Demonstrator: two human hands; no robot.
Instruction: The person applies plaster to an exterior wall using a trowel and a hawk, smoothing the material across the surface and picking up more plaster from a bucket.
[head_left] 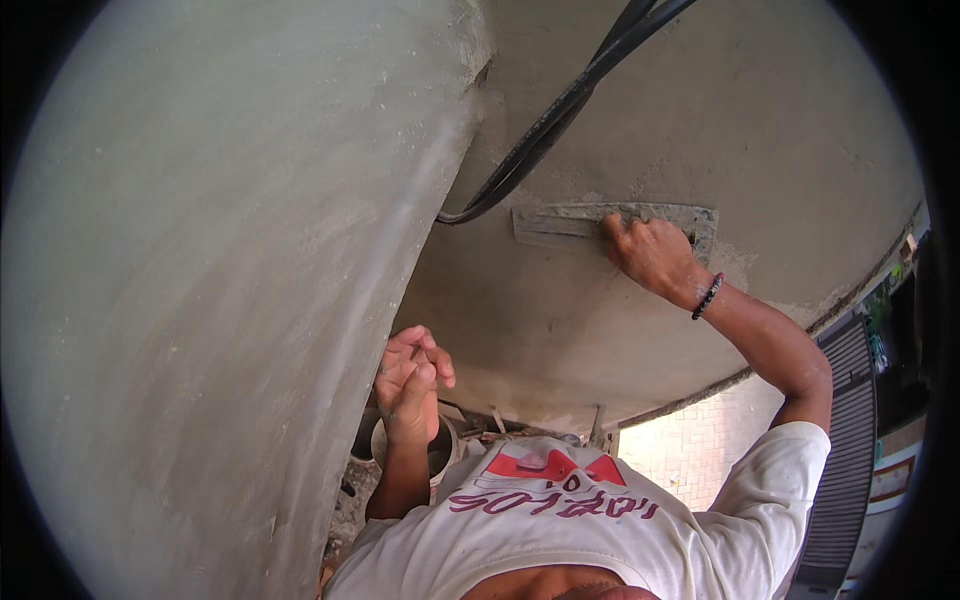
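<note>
My right hand (652, 258) is closed around the handle of a long rectangular plastering trowel (560, 224). The trowel's blade lies against a smooth grey plastered wall (800, 140), and its handle is mostly covered by my fingers. Beside the edge of a second grey plastered surface (220, 260), on the left, my left hand (410, 385) is raised with its fingers loosely bent and apart. Nothing shows in that hand.
Black cables (555, 125) hang down in front of the wall, just above the trowel. Low by my left forearm stands a bucket (442, 455). Pale paving (680, 445) and a dark slatted gate (845, 450) lie beyond the wall's edge at right.
</note>
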